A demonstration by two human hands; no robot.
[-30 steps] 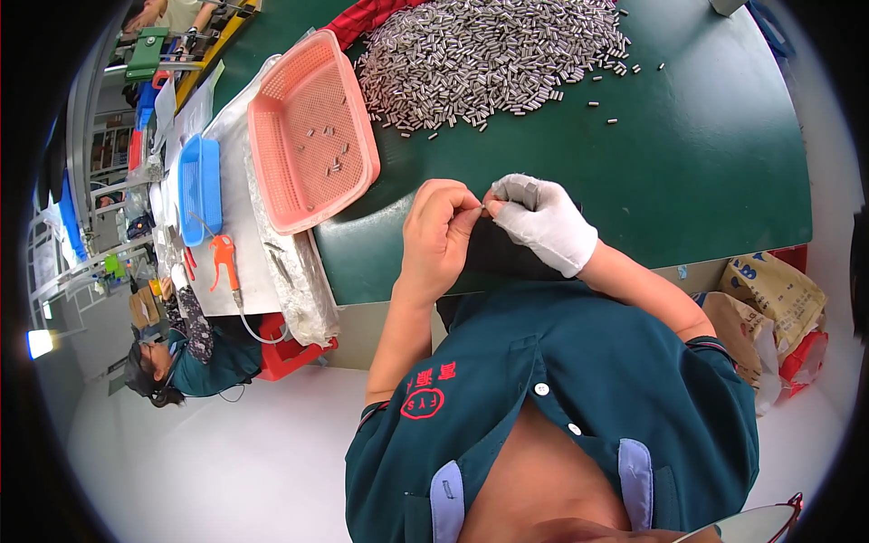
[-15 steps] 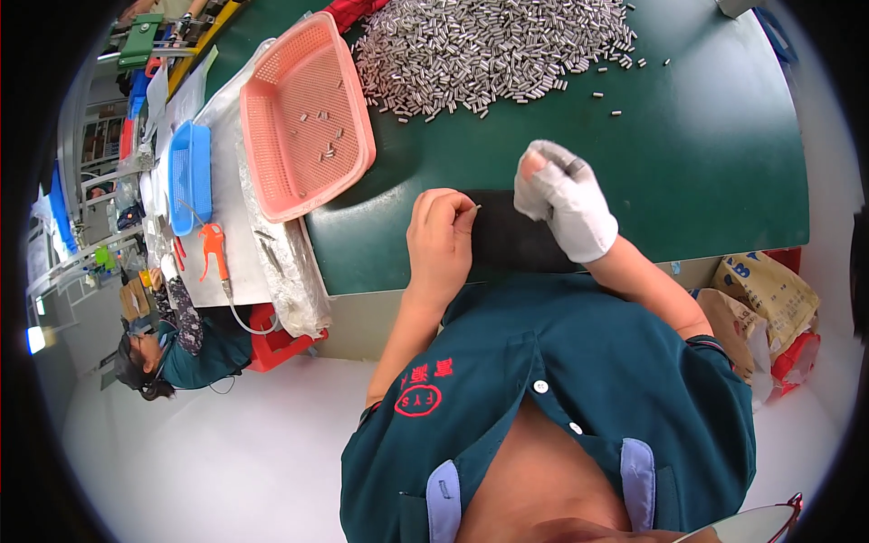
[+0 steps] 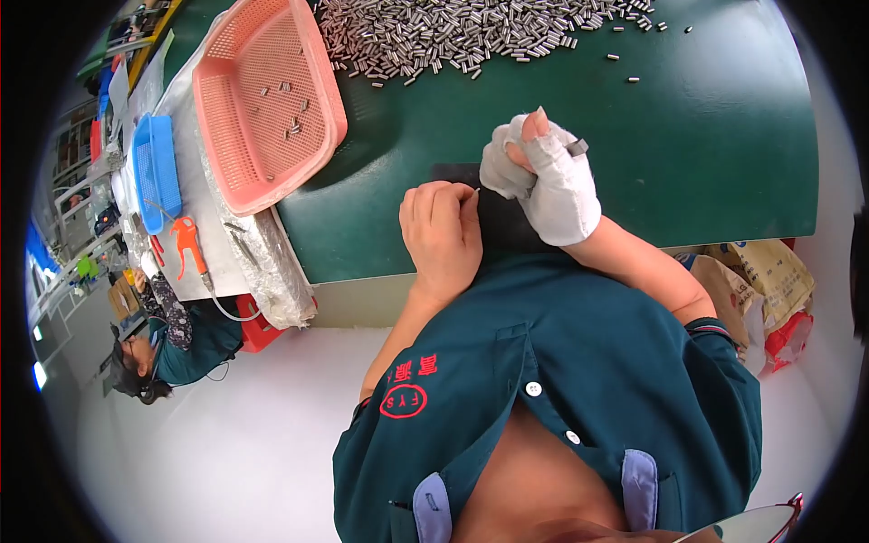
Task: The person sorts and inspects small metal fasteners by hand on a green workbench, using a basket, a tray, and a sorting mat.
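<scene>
My left hand (image 3: 442,237) is bare and closed, thumb and fingertips pinched at the left edge of a black mat (image 3: 511,222). A tiny pale tip shows at the pinch; what it belongs to is hidden. My right hand (image 3: 548,185) wears a white glove with bare fingertips and is held closed above the mat, thumb pointing up. From its fingers sticks a small grey piece (image 3: 577,147), like the short metal pins. Beyond the hands lies a large heap of short metal pins (image 3: 453,36) on the green table (image 3: 706,136).
A pink perforated basket (image 3: 333,109) with several pins stands at the left. Beyond it are a blue tray (image 3: 156,163) and an orange air gun (image 3: 187,242) with a hose. Another person (image 3: 195,339) works at far left. Sacks (image 3: 769,271) stand below the table's right side.
My right hand has turned, bringing its thumb upright, and has come closer to my left hand. My left hand keeps its pinch. The whole view has shifted, with the heap now higher in it.
</scene>
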